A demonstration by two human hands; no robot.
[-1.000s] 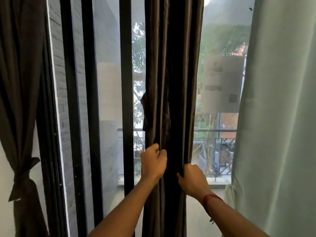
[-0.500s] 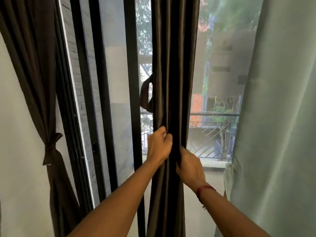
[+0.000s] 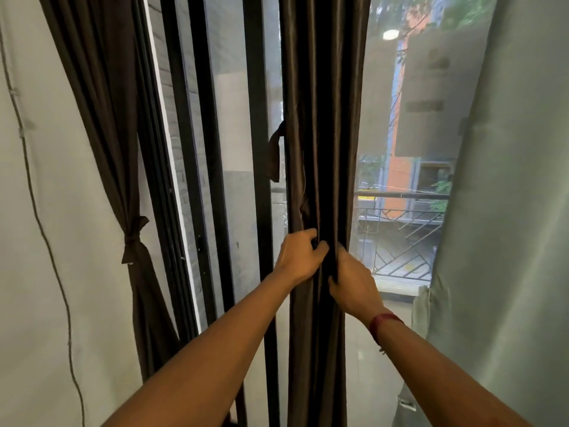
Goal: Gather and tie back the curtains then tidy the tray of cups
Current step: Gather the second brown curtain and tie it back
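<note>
Left hand (image 3: 300, 257): grip closed on the folds of the dark brown curtain (image 3: 320, 118). Right hand (image 3: 354, 280): grip closed on the same bundle, just beside the left. Curtain: gathered into a narrow upright column at the middle of the window; loose tie strap (image 3: 275, 155) hanging at its left edge. Left: second dark curtain (image 3: 101, 103), knotted back. Right: pale curtain (image 3: 508, 211).

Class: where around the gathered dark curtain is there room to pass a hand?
Free: right of the gathered dark brown curtain, before the pale green curtain. Tight on its left against the black window frame. Both hands crowd the front.
</note>
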